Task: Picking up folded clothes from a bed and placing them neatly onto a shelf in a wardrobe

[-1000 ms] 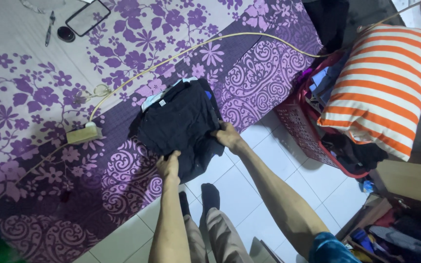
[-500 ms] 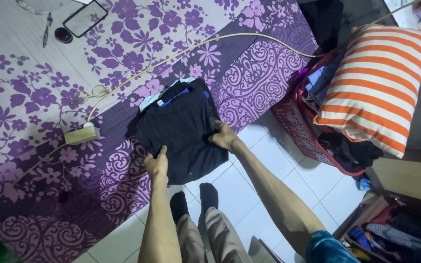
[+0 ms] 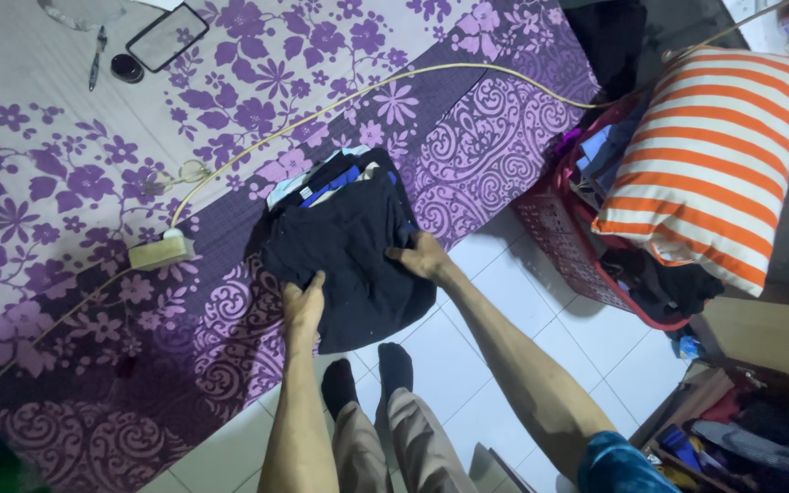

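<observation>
Both hands hold a dark folded garment point(image 3: 349, 256) at the edge of the bed point(image 3: 468, 137), on its purple flowered sheet. The left hand point(image 3: 303, 306) grips its near left edge, the right hand point(image 3: 424, 258) its right edge. A cream power strip point(image 3: 161, 251) lies near, to the left.

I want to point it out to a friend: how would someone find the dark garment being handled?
Start at the purple floral bedspread and follow its near edge to the middle. There the left hand and right hand grip a black garment, lying on a small pile showing blue and white edges.
</observation>
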